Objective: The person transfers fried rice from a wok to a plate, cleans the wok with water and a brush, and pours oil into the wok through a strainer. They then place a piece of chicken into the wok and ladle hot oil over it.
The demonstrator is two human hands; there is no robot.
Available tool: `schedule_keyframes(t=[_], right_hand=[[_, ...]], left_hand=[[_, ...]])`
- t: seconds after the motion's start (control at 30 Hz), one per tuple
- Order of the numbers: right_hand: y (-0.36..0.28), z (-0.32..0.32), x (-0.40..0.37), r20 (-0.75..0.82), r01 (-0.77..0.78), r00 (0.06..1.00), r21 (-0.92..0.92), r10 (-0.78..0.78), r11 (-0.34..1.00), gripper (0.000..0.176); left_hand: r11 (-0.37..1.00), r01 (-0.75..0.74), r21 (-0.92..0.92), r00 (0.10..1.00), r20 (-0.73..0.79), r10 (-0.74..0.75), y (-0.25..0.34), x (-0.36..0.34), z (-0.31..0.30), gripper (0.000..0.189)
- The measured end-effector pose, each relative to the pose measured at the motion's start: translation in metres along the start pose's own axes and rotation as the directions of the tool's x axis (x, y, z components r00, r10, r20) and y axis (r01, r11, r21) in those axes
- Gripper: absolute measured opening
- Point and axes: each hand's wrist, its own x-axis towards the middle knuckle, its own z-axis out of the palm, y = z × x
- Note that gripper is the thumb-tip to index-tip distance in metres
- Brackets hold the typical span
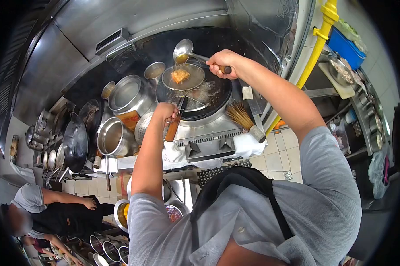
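While the left hand point(166, 113) is closed around the wooden handle point(173, 127) of a wire skimmer point(196, 76), the skimmer is held above the wok point(218, 95) and carries 1 golden-brown piece of fried food point(180, 75). Right hand point(221, 62): fist clamped on the ladle point(182, 49) handle. The ladle bowl holds amber liquid and sits just above the skimmer's far rim. Bamboo brush point(243, 117) lies at the wok's right edge. 2 steel pots point(125, 94) stand left of the wok. Co-worker's arm point(71, 198) is at lower left, well apart.
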Motion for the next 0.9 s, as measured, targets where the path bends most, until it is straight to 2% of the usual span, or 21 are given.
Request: schedule_keyframes(t=[0.1,0.13,0.2,0.23,0.3,0.33,0.37,0.43,0.47,0.5,0.57,0.7,0.73,0.77,0.8,0.83,0.87,0.9], right_hand=[[0.004,0.003,-0.006,-0.038,0.018,0.999,-0.09,-0.021,0.996,0.016],[0.007,0.005,-0.011,-0.061,0.053,0.996,-0.176,-0.064,0.983,0.018],[0.014,-0.001,-0.001,-0.087,0.105,0.986,-0.335,-0.141,0.937,0.022],[0.017,-0.004,0.004,-0.086,0.102,0.987,-0.333,-0.138,0.937,0.022],[0.024,-0.014,0.013,-0.094,0.147,0.966,-0.568,-0.241,0.81,0.022],[0.03,-0.014,0.011,-0.071,0.231,0.945,-0.541,-0.318,0.809,0.02],[0.034,-0.019,0.017,-0.07,0.23,0.946,-0.538,-0.316,0.811,0.02],[0.047,-0.029,0.038,-0.091,0.232,0.911,-0.693,-0.402,0.682,0.019],[0.048,-0.034,0.043,0.03,0.214,0.895,-0.903,-0.445,0.371,0.021],[0.055,-0.037,0.048,0.036,0.221,0.895,-0.902,-0.445,0.37,0.021],[0.074,-0.043,0.062,-0.114,-0.001,0.792,-0.983,-0.6,0.185,0.023],[0.105,-0.047,0.075,-0.291,-0.116,0.811,-0.93,-0.508,0.348,0.028],[0.114,-0.052,0.08,-0.103,-0.015,0.818,-0.987,-0.566,0.158,0.019],[0.115,-0.054,0.092,-0.099,-0.01,0.816,-0.988,-0.57,0.157,0.019],[0.115,-0.057,0.105,-0.249,0.033,0.933,-0.661,-0.26,0.75,0.015],[0.11,-0.054,0.105,-0.148,-0.095,0.985,-0.042,0.088,0.995,0.02],[0.103,-0.054,0.104,-0.048,-0.179,0.98,0.21,0.192,0.961,0.028],[0.096,-0.057,0.101,0.029,-0.206,0.977,0.376,0.211,0.904,0.025]], left_hand=[[0.998,0.019,0.053,0.999,0.039,-0.021,0.005,-0.012,-0.004,0.018],[0.998,0.02,0.053,0.999,0.04,-0.022,0.004,-0.012,-0.005,0.018],[1.0,-0.025,-0.012,0.999,0.02,0.025,0.002,-0.013,-0.007,0.019],[1.0,-0.022,-0.011,1.0,0.019,0.022,0.0,-0.011,-0.011,0.019],[0.996,-0.027,0.086,1.0,0.014,0.026,-0.005,-0.009,-0.02,0.018],[0.996,-0.024,0.089,1.0,0.013,0.023,-0.006,-0.008,-0.023,0.018],[0.999,-0.026,0.032,0.999,0.027,0.025,-0.008,-0.008,-0.027,0.02],[0.999,-0.026,-0.024,0.999,0.035,0.026,-0.013,-0.007,-0.035,0.022],[0.998,-0.01,0.062,1.0,-0.009,0.01,-0.016,-0.006,-0.039,0.022],[0.989,0.011,0.147,0.998,-0.055,-0.002,-0.018,-0.006,-0.043,0.022],[0.989,-0.005,0.145,0.996,-0.09,0.019,-0.021,-0.01,-0.049,0.022],[0.987,-0.016,0.161,0.989,-0.14,0.039,-0.019,-0.023,-0.069,0.022],[0.935,0.0,0.355,0.974,-0.211,0.08,-0.005,-0.043,-0.062,0.022],[0.934,-0.002,0.356,0.973,-0.215,0.084,-0.004,-0.041,-0.066,0.022],[0.944,-0.021,0.329,0.973,-0.208,0.094,-0.005,-0.039,-0.071,0.023],[0.953,-0.039,0.301,0.974,-0.201,0.103,-0.006,-0.038,-0.074,0.023],[0.952,-0.039,0.303,0.974,-0.203,0.104,-0.008,-0.037,-0.076,0.023],[0.948,-0.033,0.318,0.97,-0.219,0.107,-0.009,-0.036,-0.077,0.025]])
